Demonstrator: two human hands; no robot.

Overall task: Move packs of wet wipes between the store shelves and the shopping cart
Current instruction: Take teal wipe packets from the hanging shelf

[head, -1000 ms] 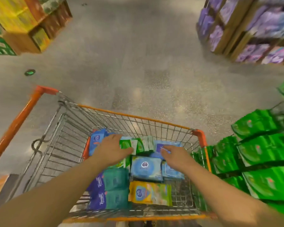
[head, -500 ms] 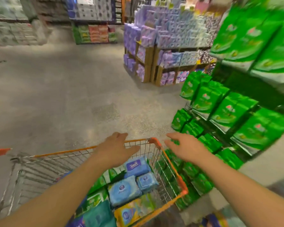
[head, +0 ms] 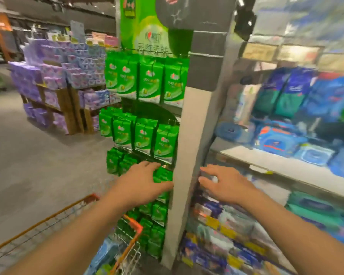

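Both my hands are raised in front of the store shelves, and neither holds anything. My left hand (head: 142, 182) hovers with spread fingers before the green packs (head: 147, 84) hanging on the end rack. My right hand (head: 224, 183) is open in front of the shelf (head: 286, 167) that carries blue wet wipe packs (head: 276, 141). The orange-rimmed shopping cart (head: 131, 225) is at the lower left, with blue wipe packs (head: 105, 255) partly visible inside it. The view is blurred.
A grey upright post (head: 189, 147) divides the green rack from the shelves on the right. Lower shelves hold mixed blue and teal packs (head: 226, 225). A pallet display of purple packages (head: 64, 76) stands across the grey floor at the left.
My view has swung up from the cart to the shelves. Both hands lifted out of the cart, empty, and moved right toward the rack and the shelf.
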